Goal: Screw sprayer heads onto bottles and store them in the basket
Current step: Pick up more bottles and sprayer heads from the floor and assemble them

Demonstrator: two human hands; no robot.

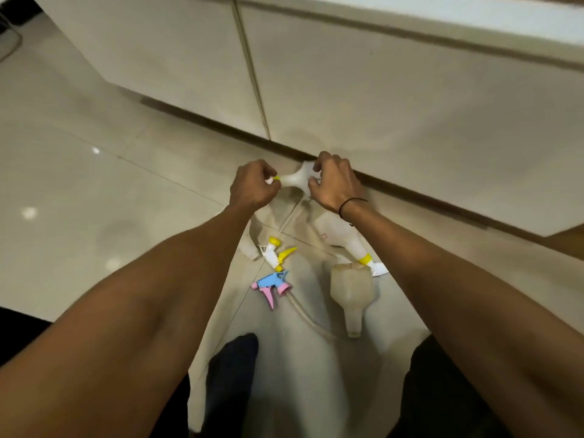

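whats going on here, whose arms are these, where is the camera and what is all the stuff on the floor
There is no machine here: a person wears a camera on the head, looking down at their own arms. The left hand and right hand together hold a white sprayer head with a yellow nozzle; its tube hangs down. On the tiled floor lie a blue and pink sprayer head, an uncapped bottle, and two bottles that already carry yellow and white sprayers. No basket is in view.

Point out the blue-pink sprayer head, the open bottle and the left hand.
blue-pink sprayer head (271,284): head view, on its blue body.
open bottle (352,287): head view, on its wide body.
left hand (251,186): head view, on the back of the hand.
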